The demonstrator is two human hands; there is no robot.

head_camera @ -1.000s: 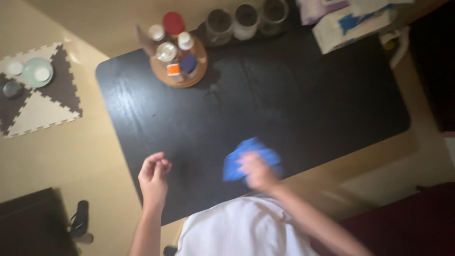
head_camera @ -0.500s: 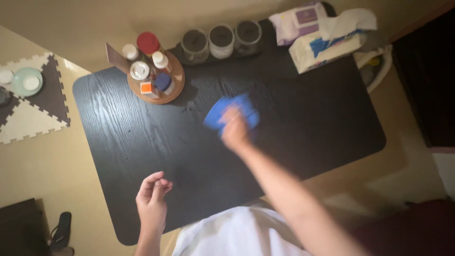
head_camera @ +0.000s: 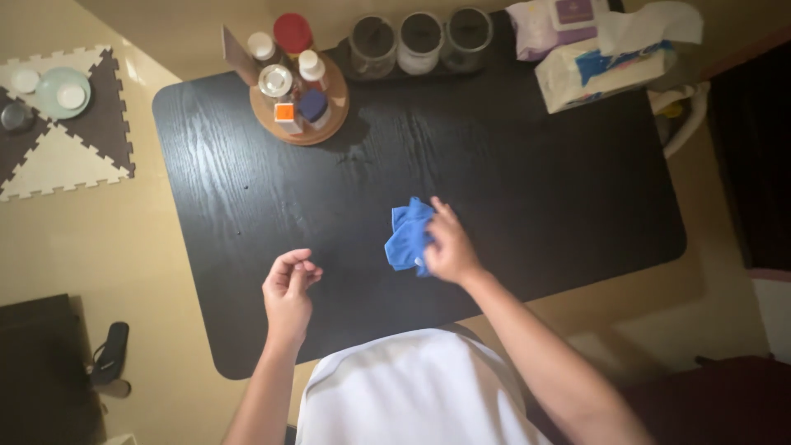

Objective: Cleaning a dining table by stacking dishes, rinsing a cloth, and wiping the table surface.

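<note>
My right hand presses a crumpled blue cloth flat against the black wooden table, near the middle of its front half. The cloth sticks out to the left of my fingers. My left hand hovers over the table's front left part with its fingers loosely curled and nothing in it.
A round wooden tray with several small bottles and jars stands at the back left. Three glass jars line the back edge. A tissue pack and a wipes pack sit at the back right. A foam mat with bowls lies on the floor, left.
My right hand drew the blue cloth back from the table's far middle toward me. Half a second before that it had pushed the cloth away. My left hand stayed curled.
</note>
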